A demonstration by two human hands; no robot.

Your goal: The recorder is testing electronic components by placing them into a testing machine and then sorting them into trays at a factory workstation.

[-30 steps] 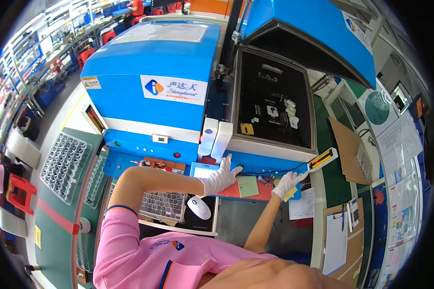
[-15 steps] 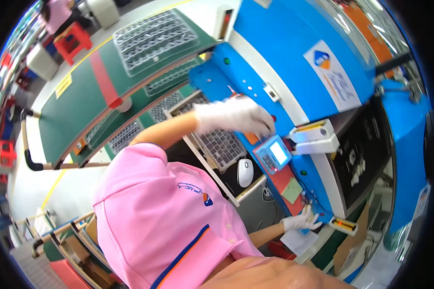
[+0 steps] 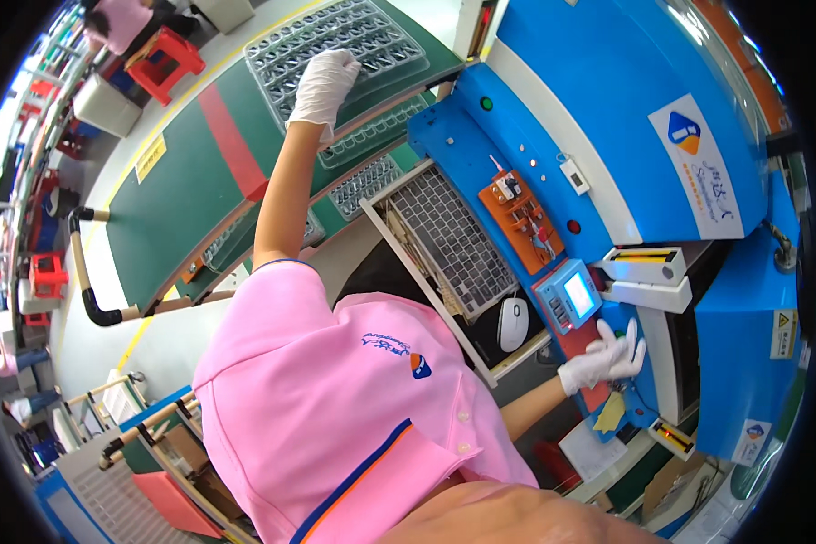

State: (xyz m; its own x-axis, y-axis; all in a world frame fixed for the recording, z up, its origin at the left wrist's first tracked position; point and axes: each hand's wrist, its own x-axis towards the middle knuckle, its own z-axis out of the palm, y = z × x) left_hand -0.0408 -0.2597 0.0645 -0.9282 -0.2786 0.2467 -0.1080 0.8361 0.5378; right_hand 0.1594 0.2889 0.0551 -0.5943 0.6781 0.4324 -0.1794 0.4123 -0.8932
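My left hand (image 3: 325,89), in a white glove, reaches over a clear plastic tray (image 3: 376,45) with rows of small parts on the green bench. Its fingers are bent together at the tray; whatever they hold, if anything, is hidden. My right hand (image 3: 604,356), also gloved in white, hovers in front of the blue machine (image 3: 598,100), just below a small control box with a lit screen (image 3: 578,293). Its fingers are spread, and nothing shows in them. An orange fixture block (image 3: 522,220) with small metal parts sits on the machine's blue ledge.
A keyboard (image 3: 451,238) and a white mouse (image 3: 513,325) rest in a pull-out drawer before the machine. More trays (image 3: 363,186) lie under the green bench (image 3: 154,236). White sensor bars (image 3: 644,265) jut out by the machine opening. Behind, a person sits near a red stool (image 3: 165,63).
My left hand has swung from the machine's ledge out to the tray, uncovering the orange block. My right hand has risen toward the control box. The view has shifted.
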